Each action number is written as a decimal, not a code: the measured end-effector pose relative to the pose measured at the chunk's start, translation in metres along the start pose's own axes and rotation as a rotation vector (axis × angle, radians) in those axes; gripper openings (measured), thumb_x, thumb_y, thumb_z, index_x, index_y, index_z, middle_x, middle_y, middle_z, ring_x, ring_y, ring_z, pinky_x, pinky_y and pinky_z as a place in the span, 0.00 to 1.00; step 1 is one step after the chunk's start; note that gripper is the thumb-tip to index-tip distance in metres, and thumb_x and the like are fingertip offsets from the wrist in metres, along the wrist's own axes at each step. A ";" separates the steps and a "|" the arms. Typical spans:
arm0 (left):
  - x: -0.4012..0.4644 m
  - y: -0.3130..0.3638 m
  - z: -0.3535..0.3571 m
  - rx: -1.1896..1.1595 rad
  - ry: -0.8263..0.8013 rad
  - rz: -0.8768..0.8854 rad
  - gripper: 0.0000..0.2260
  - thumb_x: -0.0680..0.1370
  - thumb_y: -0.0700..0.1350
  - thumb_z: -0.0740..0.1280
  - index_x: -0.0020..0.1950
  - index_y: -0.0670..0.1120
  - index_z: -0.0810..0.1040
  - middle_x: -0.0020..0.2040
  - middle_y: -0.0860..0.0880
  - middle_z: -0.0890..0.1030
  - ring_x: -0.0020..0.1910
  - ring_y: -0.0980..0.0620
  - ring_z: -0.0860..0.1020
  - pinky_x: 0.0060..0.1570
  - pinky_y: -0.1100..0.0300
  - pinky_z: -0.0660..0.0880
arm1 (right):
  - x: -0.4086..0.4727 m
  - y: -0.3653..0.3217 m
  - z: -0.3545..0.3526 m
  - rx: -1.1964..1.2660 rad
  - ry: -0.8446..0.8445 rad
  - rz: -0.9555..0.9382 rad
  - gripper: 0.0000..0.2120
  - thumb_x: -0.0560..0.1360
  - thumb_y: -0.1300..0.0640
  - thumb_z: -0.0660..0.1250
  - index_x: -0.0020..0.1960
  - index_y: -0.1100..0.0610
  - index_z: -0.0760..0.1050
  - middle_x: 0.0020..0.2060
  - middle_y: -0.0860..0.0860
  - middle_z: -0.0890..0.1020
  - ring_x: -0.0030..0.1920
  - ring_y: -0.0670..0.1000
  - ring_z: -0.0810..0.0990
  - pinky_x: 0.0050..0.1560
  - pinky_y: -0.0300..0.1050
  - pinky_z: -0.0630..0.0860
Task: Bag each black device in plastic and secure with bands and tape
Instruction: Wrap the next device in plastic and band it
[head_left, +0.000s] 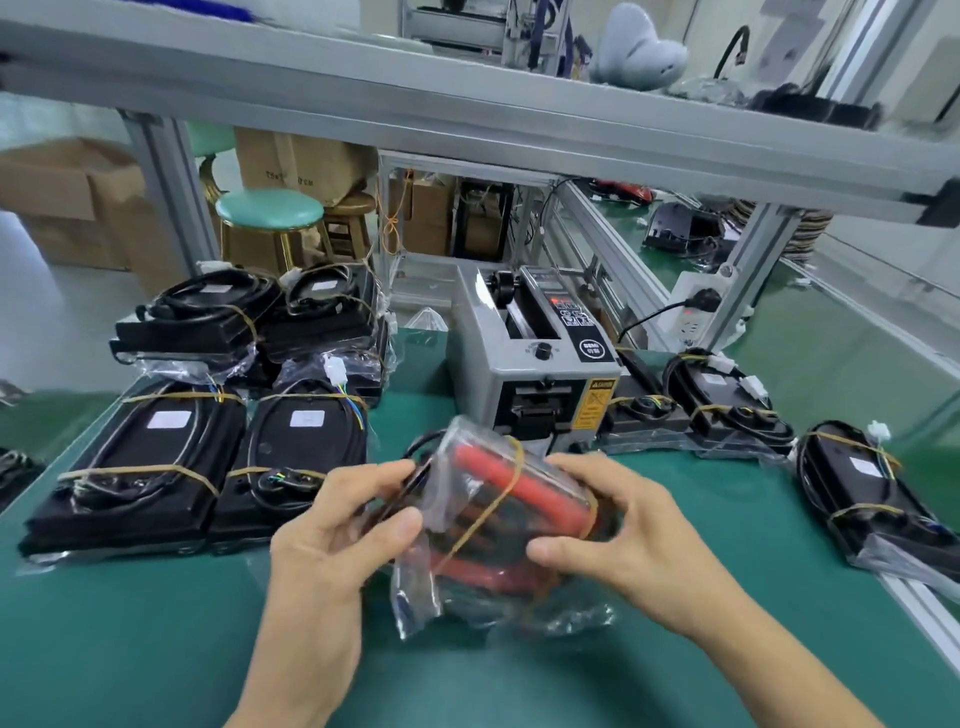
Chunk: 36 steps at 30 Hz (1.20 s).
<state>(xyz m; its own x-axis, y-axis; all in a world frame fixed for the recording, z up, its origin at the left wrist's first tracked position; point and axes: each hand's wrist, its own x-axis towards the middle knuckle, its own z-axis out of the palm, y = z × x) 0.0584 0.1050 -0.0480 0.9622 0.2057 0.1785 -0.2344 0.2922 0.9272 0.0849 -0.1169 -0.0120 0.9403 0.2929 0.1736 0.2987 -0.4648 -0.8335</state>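
My bare left hand (332, 530) and bare right hand (618, 525) both in view, forearms too. No gloves. No sleeves reach the wrists or the visible stretch of forearm. No rings, watch or wrist strap on either side. Fingernails short, plain, unpainted; left thumbnail shows clearest. Wide lens stretches both forearms toward the bottom edge. Rest of me out of frame.

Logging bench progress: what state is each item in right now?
Bagged device: in clear plastic, rubber-banded, held above the mat by both hands.
Left hand: grips the bag's left side.
Right hand: grips its right side.
Tape dispenser: red display lit.
Left stack: bagged, banded.
Right devices: banded.
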 end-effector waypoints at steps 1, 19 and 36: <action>-0.001 -0.001 -0.005 0.097 -0.023 -0.022 0.16 0.64 0.33 0.73 0.47 0.49 0.86 0.46 0.47 0.81 0.45 0.52 0.79 0.49 0.63 0.77 | -0.001 -0.003 -0.004 -0.172 0.043 -0.043 0.25 0.61 0.48 0.78 0.57 0.46 0.79 0.49 0.42 0.80 0.53 0.44 0.78 0.55 0.37 0.72; -0.015 0.011 0.007 0.851 0.003 0.644 0.04 0.73 0.36 0.71 0.39 0.40 0.82 0.37 0.52 0.81 0.37 0.55 0.76 0.44 0.69 0.72 | 0.000 0.004 0.011 -0.511 0.004 -0.045 0.27 0.66 0.46 0.77 0.63 0.45 0.75 0.49 0.39 0.73 0.53 0.44 0.68 0.60 0.46 0.66; 0.013 -0.013 -0.006 0.310 -0.226 0.025 0.22 0.66 0.47 0.79 0.58 0.60 0.81 0.60 0.56 0.81 0.62 0.57 0.76 0.64 0.58 0.72 | 0.016 0.009 0.001 -0.361 -0.184 0.061 0.29 0.66 0.40 0.75 0.64 0.38 0.71 0.50 0.37 0.74 0.57 0.42 0.70 0.63 0.43 0.66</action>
<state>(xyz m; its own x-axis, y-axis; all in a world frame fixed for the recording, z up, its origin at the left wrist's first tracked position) 0.0731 0.1097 -0.0595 0.9712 -0.0126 0.2380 -0.2382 -0.0141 0.9711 0.1022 -0.1159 -0.0173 0.9229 0.3850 0.0053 0.3119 -0.7396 -0.5964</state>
